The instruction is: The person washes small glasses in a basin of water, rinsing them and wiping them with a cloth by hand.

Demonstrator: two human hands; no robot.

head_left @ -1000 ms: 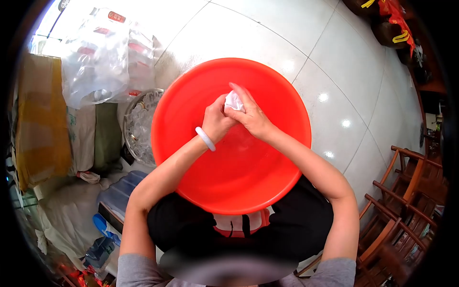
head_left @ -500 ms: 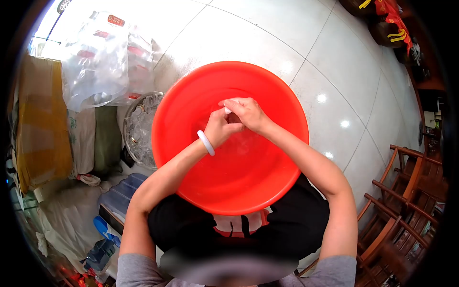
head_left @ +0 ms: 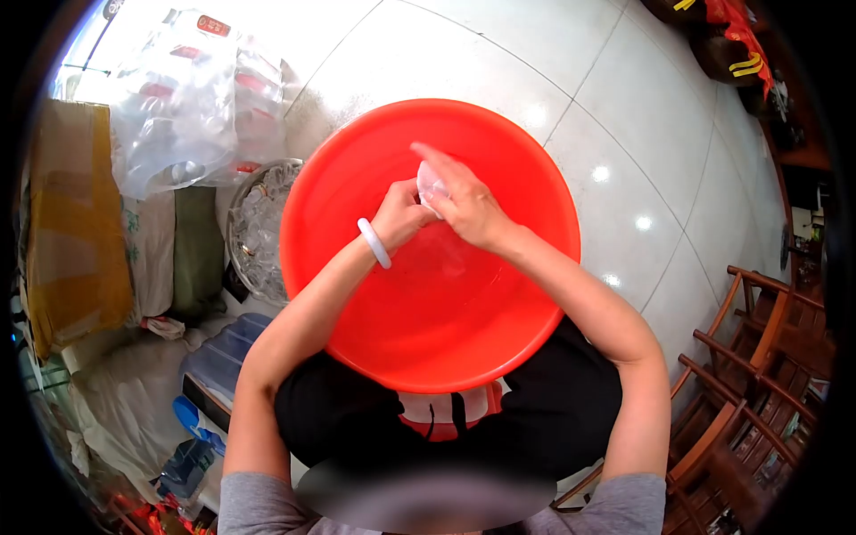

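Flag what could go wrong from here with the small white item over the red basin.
The small white item sits between the left hand and right hand; a loose grip could drop it into the red basin. The bangle might knock the basin's rim. The round tray sits close beside, so a shifted basin could bump it.

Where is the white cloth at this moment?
In the head view, the white cloth is near the middle, over the red basin, between the left hand and the right hand.
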